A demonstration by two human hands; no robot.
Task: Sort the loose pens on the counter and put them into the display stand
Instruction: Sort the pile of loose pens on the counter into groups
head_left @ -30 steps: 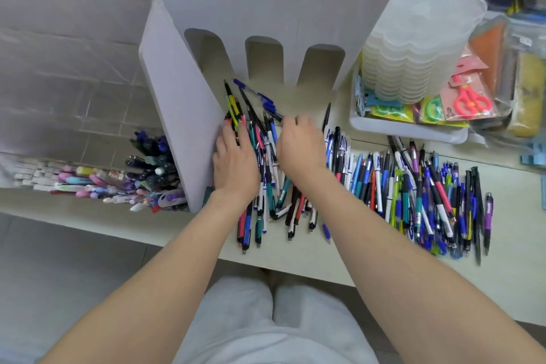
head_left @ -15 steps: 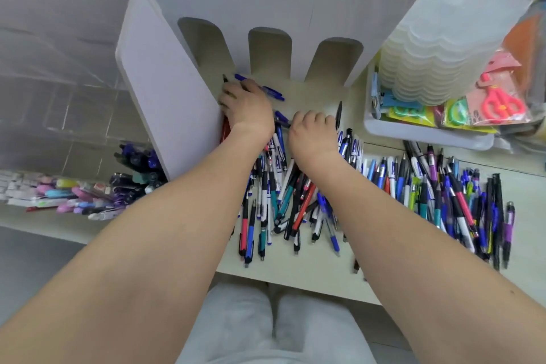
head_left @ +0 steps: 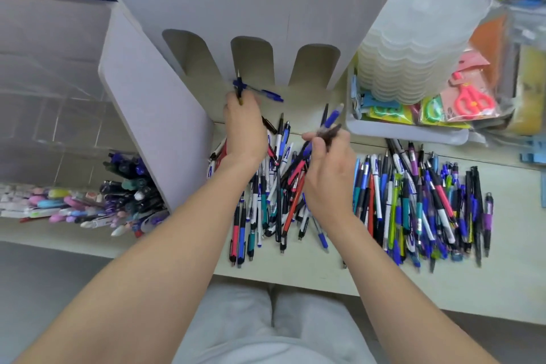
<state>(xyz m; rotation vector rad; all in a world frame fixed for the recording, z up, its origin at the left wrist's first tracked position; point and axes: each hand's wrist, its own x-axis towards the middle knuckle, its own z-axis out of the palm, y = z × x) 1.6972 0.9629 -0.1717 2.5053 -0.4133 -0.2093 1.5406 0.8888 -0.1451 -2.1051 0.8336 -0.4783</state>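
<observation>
A white display stand [head_left: 254, 3] with three arched slots stands at the back of the counter. Loose pens [head_left: 274, 195] in blue, red, black and white lie heaped in front of it, and a second spread of pens [head_left: 419, 201] lies to the right. My left hand [head_left: 243, 127] grips a dark pen [head_left: 238, 86] whose tip points up at the stand's left slots. My right hand [head_left: 328, 165] pinches two pens, a blue one [head_left: 332, 117] and a dark one, lifted above the heap. One blue pen [head_left: 266, 94] lies alone at the stand's foot.
A stack of frosted plastic trays [head_left: 425, 26] sits in a white tray [head_left: 407, 133] at the right, beside packaged scissors [head_left: 472, 100]. Left of the stand's side panel [head_left: 153, 115] lie pastel and dark markers [head_left: 88, 204] under a clear acrylic rack [head_left: 50, 91].
My left hand has raised a dark pen toward the stand. My right hand has come up off the heap with two pens pinched in its fingers.
</observation>
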